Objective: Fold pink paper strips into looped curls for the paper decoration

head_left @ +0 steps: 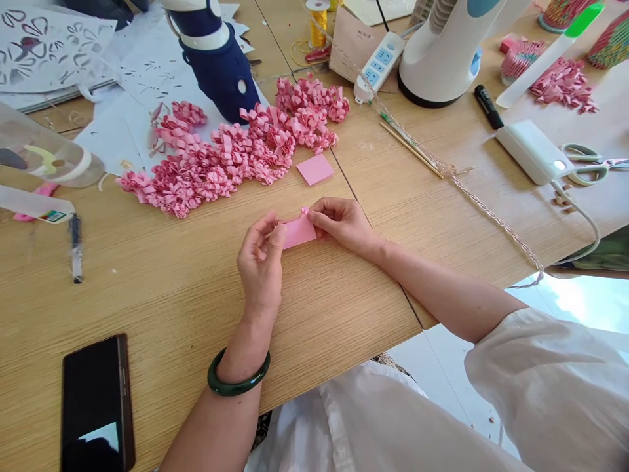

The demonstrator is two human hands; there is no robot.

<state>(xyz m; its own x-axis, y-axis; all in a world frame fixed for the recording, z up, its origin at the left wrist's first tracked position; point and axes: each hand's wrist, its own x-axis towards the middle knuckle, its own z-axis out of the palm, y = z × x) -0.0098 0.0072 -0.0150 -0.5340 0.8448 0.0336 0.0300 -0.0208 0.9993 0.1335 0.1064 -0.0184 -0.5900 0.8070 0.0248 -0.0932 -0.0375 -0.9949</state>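
Note:
Between my two hands, just above the wooden table, is a small pink paper rectangle. My left hand, with a dark green bangle at the wrist, pinches its left edge between thumb and fingers. At its upper right corner, my right hand has thumb and forefinger closed on the paper, where a small pink curl sticks up. Beyond my hands lies a flat pink sheet of paper. Next to that spreads a long heap of looped pink paper pieces.
A phone lies near left, a pen above it. A dark blue bottle stands behind the heap. A braided cord crosses the right side, past thin sticks, a power strip, a white box and scissors.

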